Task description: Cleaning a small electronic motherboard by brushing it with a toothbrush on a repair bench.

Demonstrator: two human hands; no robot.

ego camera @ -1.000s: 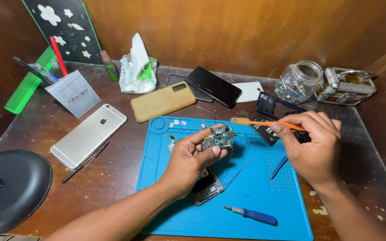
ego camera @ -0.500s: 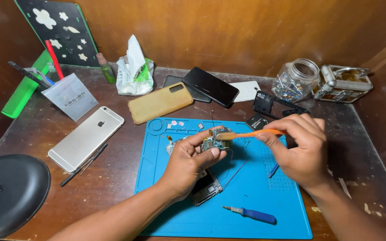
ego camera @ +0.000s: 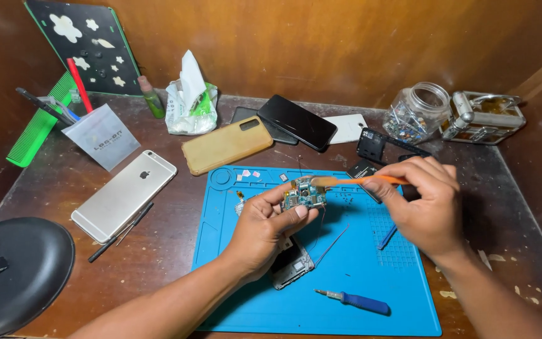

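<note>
So, mid-teardown above the blue silicone work mat: left hand fingers clamped on small green circuit board, right hand pinching orange-handled brush against it, gutted phone frame waiting underneath.

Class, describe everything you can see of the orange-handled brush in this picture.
The orange-handled brush is slim, with a plastic-looking orange handle and pale bristles at its left end. It lies nearly level above the blue mat, pinched in the right hand. Its bristles rest on the small circuit board held up by the left hand.
</note>
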